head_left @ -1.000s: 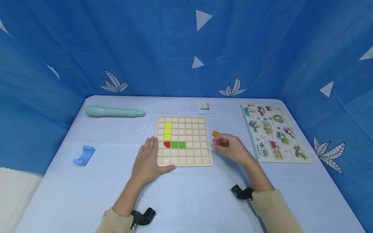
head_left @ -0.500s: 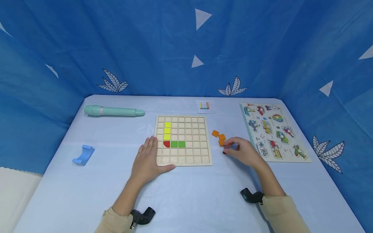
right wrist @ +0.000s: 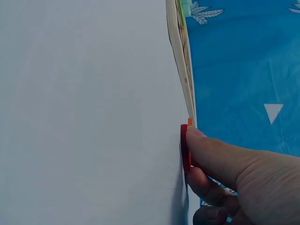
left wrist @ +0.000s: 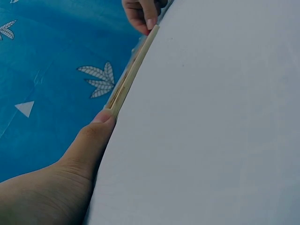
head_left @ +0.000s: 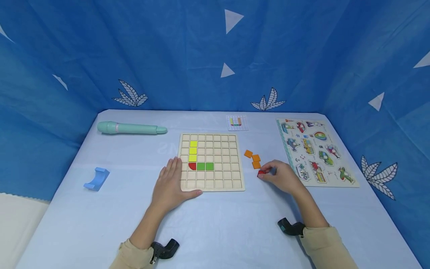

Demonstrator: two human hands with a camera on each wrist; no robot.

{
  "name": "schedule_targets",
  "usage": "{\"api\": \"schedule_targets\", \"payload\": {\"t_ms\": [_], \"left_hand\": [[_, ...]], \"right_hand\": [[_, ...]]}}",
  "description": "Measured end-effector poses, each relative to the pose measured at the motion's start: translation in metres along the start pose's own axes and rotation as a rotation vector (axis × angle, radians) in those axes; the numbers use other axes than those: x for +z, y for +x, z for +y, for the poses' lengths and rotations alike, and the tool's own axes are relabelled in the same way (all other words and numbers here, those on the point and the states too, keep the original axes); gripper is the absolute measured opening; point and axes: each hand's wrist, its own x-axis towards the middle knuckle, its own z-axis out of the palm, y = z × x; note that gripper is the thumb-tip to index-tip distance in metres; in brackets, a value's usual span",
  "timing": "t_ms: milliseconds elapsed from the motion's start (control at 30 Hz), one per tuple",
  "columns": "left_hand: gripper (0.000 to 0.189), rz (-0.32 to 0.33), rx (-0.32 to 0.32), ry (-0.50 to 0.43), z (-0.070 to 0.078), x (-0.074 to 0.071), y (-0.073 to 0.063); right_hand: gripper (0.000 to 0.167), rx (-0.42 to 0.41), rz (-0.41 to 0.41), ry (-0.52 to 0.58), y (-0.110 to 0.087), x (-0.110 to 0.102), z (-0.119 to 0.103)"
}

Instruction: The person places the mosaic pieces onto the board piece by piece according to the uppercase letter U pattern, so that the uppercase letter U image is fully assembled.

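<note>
My left hand (head_left: 168,185) lies with straight fingers on the left edge of the wooden grid board (head_left: 223,183), thumb along its front edge. Three yellow tiles (head_left: 193,151) stand in a column on the grid. Below them a red quarter-round tile (head_left: 192,166) begins a row with two green tiles (head_left: 205,166). To the right of the board, my right hand (head_left: 280,176) pinches a small red tile (right wrist: 184,147) between thumb and fingers, low at the tabletop. Its outline is partly covered by the fingers. Three orange tiles (head_left: 256,164) lie just beyond that hand.
A small pattern card (head_left: 237,123) lies behind the board. At the right is a picture puzzle board (head_left: 317,153). A mint-green microphone-shaped object (head_left: 132,128) lies back left, and a blue curved holder (head_left: 97,179) sits at the left. A blue curtain surrounds the table.
My right hand has moved from the orange tiles toward me and to the right, onto the red tile. The orange tiles are now uncovered. The left hand stays in place.
</note>
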Motion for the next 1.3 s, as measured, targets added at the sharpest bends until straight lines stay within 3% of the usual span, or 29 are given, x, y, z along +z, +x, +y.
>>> {"api": "schedule_targets", "payload": {"t_ms": [533,900,1300], "left_hand": [[0.135,0.009,0.001,-0.011,0.001,-0.002,-0.001],[0.136,-0.004,-0.003,-0.017,0.002,-0.002,0.0],[0.134,0.0,0.0,-0.006,0.0,-0.001,0.0]], "right_hand": [[0.017,-0.065,-0.059,0.105,0.006,-0.001,-0.008],[0.012,-0.143,-0.145,0.225,0.032,0.015,-0.043],[0.01,-0.196,-0.217,0.223,0.054,0.043,-0.08]]}}
